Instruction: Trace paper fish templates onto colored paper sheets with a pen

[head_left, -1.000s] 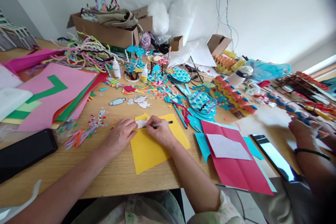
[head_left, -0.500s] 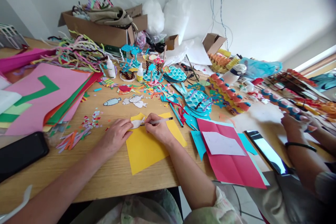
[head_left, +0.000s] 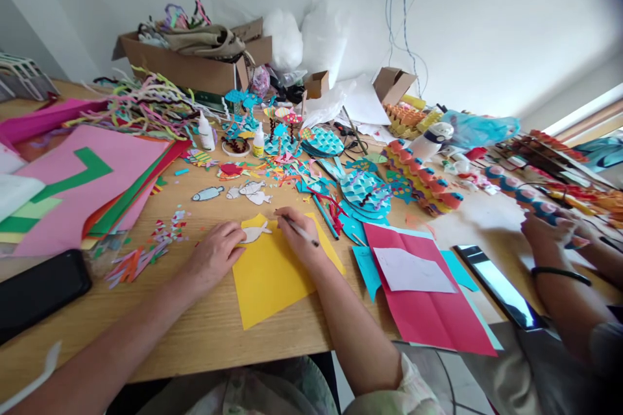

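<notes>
A yellow sheet of paper (head_left: pixel 272 279) lies on the wooden table before me. On its upper left part rests a small white fish cutout (head_left: pixel 254 232), its tail toward the right. My left hand (head_left: pixel 219 249) presses the cutout's left end against the sheet, fingertips together. Closed around a pen (head_left: pixel 302 232), my right hand (head_left: pixel 302 240) is just right of the cutout, with the pen tip pointing up and left, apart from the fish. More fish cutouts (head_left: pixel 207 193) lie beyond the sheet.
Coloured sheets (head_left: pixel 111 149) and a black phone (head_left: pixel 46 288) are on the left. A red sheet (head_left: pixel 438 311) and another phone (head_left: pixel 496 282) lie right, near a person's hands (head_left: pixel 548 233). Glue bottles (head_left: pixel 206 133), paper scraps and a cardboard box (head_left: pixel 195 65) stand farther back.
My right hand has lifted the pen away from the fish cutout, and the pen has turned, uncovering the tail. My left hand stays on the cutout. The view has shifted slightly.
</notes>
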Available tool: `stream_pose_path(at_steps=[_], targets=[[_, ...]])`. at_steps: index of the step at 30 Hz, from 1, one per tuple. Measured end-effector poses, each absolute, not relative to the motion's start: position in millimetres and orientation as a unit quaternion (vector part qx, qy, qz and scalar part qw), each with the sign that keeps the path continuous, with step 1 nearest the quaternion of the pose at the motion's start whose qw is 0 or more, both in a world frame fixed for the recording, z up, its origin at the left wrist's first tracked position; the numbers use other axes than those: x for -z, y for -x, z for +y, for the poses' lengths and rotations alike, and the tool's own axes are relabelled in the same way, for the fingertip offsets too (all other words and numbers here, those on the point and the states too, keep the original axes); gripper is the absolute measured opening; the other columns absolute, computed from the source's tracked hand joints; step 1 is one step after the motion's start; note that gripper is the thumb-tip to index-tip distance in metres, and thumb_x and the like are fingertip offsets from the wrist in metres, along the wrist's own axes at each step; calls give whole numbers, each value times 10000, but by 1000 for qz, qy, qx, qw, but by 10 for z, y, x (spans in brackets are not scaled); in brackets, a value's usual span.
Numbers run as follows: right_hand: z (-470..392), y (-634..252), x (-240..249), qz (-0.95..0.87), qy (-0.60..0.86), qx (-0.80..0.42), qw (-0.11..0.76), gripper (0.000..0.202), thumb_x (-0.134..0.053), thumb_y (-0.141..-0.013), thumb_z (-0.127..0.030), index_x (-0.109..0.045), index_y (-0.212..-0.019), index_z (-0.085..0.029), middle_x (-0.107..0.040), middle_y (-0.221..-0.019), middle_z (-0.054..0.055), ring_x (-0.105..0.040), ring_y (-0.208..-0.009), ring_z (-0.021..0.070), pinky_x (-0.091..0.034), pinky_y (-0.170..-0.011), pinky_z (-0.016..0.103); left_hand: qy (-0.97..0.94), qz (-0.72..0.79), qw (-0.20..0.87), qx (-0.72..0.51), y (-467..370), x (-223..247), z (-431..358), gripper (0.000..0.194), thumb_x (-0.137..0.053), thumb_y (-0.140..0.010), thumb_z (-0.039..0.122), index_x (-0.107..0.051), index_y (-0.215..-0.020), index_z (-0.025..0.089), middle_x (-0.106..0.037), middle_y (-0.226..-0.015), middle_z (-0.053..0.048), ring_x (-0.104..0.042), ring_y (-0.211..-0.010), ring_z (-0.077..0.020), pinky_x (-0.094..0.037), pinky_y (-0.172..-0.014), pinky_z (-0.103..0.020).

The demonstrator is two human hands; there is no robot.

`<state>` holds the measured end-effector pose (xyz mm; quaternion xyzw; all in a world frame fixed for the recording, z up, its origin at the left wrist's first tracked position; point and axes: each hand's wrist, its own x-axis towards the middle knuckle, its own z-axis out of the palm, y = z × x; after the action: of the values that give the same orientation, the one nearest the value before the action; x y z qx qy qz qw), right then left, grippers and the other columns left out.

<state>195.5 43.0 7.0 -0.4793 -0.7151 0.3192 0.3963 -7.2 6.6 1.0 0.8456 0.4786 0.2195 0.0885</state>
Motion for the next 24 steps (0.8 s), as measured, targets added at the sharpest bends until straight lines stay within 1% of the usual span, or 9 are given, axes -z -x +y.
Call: stream_pose_path(at_steps=[2,5,8,11,15,18,22,24], targets=[[451,-1967,-37,-770,464,-267,348,168,-480,-759,-196,-597,-879,-181,-610,-763,24,-552,-674,140,-415,-651,236,-843,487,99,-204,66,-42,89,97,-513,-764,120,-544,-839,173,-569,-926,-55,-547,-876,-201,-463,-766,-335],[460,-1961,-19,-806,461,-229,291,236,-546,-716,-157,-604,-945,-172,-619,-805,36,-555,-694,153,-425,-655,237,-844,492,98,-189,58,-74,120,158,-518,-753,97,-549,-887,174,-569,-938,-53,-554,-885,-196,-464,-780,-332],[444,-1940,-43,-814,471,-217,260,261,-539,-724,-118,-605,-968,-179,-628,-831,35,-565,-730,156,-433,-682,235,-855,487,75,-161,45,-100,137,176,-505,-760,80,-557,-902,172,-579,-934,-57,-562,-881,-195,-467,-786,-332],[429,-1925,-64,-818,474,-210,249,253,-517,-749,-101,-610,-972,-175,-640,-867,53,-580,-774,165,-437,-698,236,-868,480,39,-121,36,-136,144,156,-494,-773,72,-567,-881,160,-592,-910,-66,-569,-860,-202,-474,-769,-338],[436,-1921,-49,-813,485,-204,248,248,-529,-755,-102,-611,-977,-175,-650,-860,64,-591,-752,167,-438,-678,237,-883,459,1,-98,62,-169,157,130,-494,-796,84,-575,-872,153,-605,-870,-65,-578,-828,-199,-481,-750,-334],[446,-1921,-30,-802,490,-211,270,242,-528,-760,-103,-608,-976,-177,-655,-820,53,-592,-715,155,-435,-661,228,-892,437,-1,-118,102,-158,161,109,-484,-817,108,-575,-857,154,-613,-868,-64,-578,-835,-199,-479,-759,-333],[454,-1905,-10,-788,485,-213,315,215,-524,-763,-118,-607,-954,-170,-655,-798,50,-592,-702,152,-435,-652,226,-887,432,-3,-163,133,-118,150,131,-468,-837,152,-560,-931,162,-605,-939,-70,-566,-878,-202,-472,-775,-333],[455,-1889,-2,-780,486,-213,331,207,-517,-756,-116,-608,-932,-174,-652,-789,44,-591,-699,150,-436,-653,227,-884,434,-7,-171,130,-106,156,151,-466,-834,138,-548,-957,166,-594,-960,-69,-559,-889,-200,-469,-774,-327]])
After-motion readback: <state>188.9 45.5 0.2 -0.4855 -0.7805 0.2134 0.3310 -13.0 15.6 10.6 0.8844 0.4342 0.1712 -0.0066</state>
